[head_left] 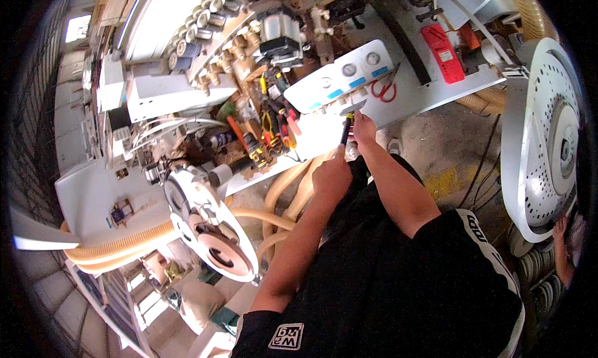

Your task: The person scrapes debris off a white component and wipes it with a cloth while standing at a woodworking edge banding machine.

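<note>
A slim tool with a black and yellow handle (346, 132) is held upright between my hands over the near edge of the bench. My left hand (331, 176) is closed around its lower end. My right hand (362, 129) is closed at its upper end, by a grey blade-like piece (354, 108); glare hides how the two join. Just beyond lies a white panel (311, 89) with round fittings and blue labels. Red-handled scissors (389, 97) rest to the right of it. Left of my hands, several pliers and screwdrivers (274, 124) lie in a pile.
A large white perforated disc (548, 140) stands at the right, with another person's hand (560, 228) below it. A white wheeled machine housing (208, 224) sits at the lower left. Beige hoses (289, 193) run under the bench. A red plate (443, 54) lies at the far right.
</note>
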Motion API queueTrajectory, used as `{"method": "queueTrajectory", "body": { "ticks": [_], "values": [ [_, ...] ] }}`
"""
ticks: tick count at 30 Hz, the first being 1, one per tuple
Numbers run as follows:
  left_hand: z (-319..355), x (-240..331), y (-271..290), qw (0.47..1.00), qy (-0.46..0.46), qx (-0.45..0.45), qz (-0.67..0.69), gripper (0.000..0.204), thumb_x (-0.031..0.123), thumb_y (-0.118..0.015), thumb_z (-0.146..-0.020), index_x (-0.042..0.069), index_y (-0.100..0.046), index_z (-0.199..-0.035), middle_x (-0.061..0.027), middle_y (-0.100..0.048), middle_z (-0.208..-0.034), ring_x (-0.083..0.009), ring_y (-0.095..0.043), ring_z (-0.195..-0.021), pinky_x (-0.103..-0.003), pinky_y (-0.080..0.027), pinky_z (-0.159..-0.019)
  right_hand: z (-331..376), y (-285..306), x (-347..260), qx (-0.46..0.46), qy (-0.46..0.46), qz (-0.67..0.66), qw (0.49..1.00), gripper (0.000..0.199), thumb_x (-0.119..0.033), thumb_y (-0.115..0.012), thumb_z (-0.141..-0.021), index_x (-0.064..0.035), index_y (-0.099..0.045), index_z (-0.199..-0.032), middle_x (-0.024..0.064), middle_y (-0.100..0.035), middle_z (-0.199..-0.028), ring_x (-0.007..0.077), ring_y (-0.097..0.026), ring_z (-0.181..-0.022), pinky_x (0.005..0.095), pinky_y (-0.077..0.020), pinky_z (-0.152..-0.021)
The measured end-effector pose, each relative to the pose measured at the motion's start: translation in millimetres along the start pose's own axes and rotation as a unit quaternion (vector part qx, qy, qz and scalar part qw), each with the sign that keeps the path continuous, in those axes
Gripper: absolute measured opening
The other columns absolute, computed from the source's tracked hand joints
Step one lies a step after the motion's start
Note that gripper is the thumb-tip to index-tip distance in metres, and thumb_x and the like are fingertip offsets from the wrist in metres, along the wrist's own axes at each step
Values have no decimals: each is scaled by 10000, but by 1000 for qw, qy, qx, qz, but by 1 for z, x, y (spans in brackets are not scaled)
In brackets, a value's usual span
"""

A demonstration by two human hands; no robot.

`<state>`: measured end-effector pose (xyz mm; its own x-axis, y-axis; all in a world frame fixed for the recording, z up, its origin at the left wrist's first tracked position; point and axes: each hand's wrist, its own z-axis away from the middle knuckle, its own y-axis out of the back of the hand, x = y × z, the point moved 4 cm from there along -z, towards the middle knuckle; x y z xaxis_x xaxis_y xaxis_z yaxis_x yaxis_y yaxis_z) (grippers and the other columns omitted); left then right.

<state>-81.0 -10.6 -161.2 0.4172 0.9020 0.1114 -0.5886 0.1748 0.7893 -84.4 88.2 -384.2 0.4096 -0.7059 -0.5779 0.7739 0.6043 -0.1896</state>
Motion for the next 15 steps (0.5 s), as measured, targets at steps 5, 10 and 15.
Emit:
{"method": "queueTrajectory", "body": {
  "ticks": [5,10,15],
  "values": [
    [1,3,-3,997,-2,-34,70,439,210,-480,-994,122,-552,-1418,-250,-712,-979,-432,-696,-875,-538,-545,-748,8,30,-3,-55,-102,-2,993,351,-331,-510,-1026,-11,-650,-1062,103,-729,-915,221,-727,-733,370,-614,-605],
    [5,-32,-40,966,20,16,256,493,205,-511,-996,130,-508,-1484,-150,-669,-818,-252,-656,-698,-404,-524,-653,15,49,5,-100,-132,-62,984,257,-227,-515,-1011,-7,-642,-1051,144,-749,-1054,252,-745,-899,394,-627,-732],
    [21,-39,-22,940,67,-13,335,520,252,-535,-970,104,-520,-1468,-292,-693,-1096,-439,-683,-996,-492,-525,-868,14,59,7,-96,-128,-60,985,232,-227,-543,-998,-17,-630,-1043,133,-750,-1023,221,-738,-840,362,-629,-712]
  ]
}}
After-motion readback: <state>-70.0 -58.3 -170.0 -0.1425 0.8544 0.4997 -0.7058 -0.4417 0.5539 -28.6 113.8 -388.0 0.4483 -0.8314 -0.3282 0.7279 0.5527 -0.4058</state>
